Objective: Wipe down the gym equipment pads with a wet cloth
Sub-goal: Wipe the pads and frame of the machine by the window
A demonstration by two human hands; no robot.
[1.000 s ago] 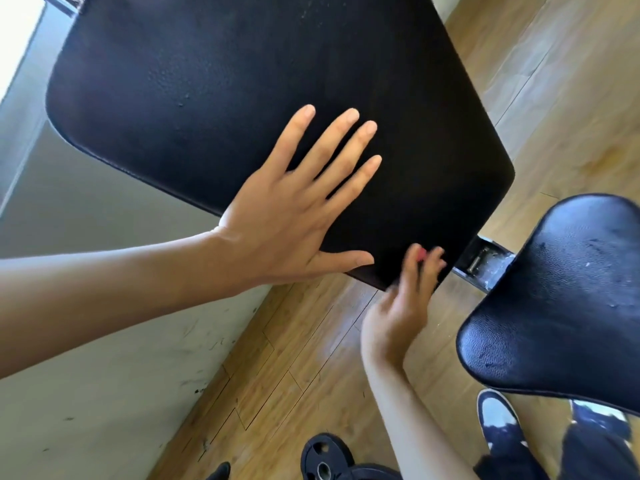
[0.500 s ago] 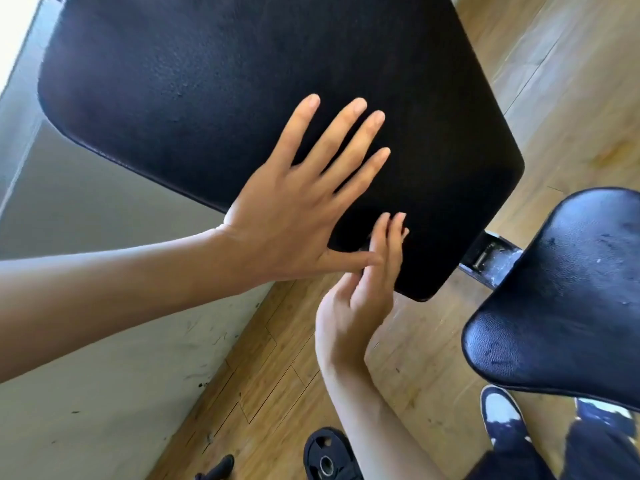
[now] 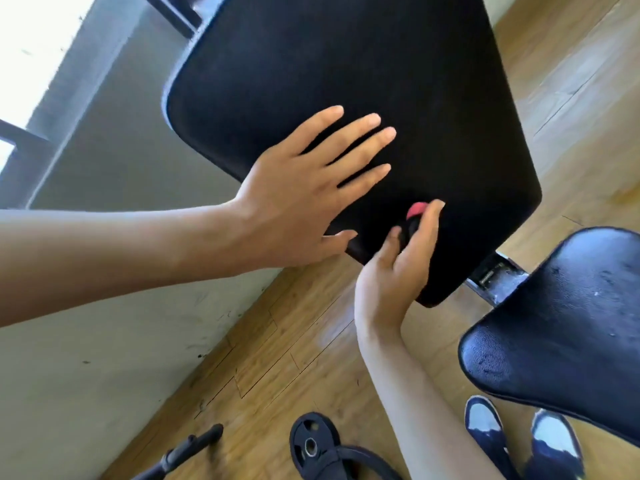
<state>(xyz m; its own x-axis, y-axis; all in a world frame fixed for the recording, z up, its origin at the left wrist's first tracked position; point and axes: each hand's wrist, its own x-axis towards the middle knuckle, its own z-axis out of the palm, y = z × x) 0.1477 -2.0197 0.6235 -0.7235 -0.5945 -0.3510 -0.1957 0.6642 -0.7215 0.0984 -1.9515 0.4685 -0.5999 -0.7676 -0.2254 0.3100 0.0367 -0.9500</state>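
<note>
Rightward along the lower edge of the back pad [image 3: 346,64] goes the right hand [image 3: 398,268], away from the left thumb it lay beside half a second ago; a red tip now shows at its fingertips.

At left, the left hand [image 3: 298,199] lies flat on the pad, its grip spread wide and holding nothing. It looks to be steadying the tilted pad, and it should keep pressing so the pad does not swing under the strokes.

The right hand's grip pinches a small red-tipped object [image 3: 416,211] between thumb and fingers, against the pad near its lower corner. Whether this is the wet cloth I cannot tell; no cloth shows plainly. Good wiping would run in overlapping passes out to the corner, then under the left palm.

At far right, the seat pad [image 3: 571,341] shows pale specks and probably needs wiping too.
</note>
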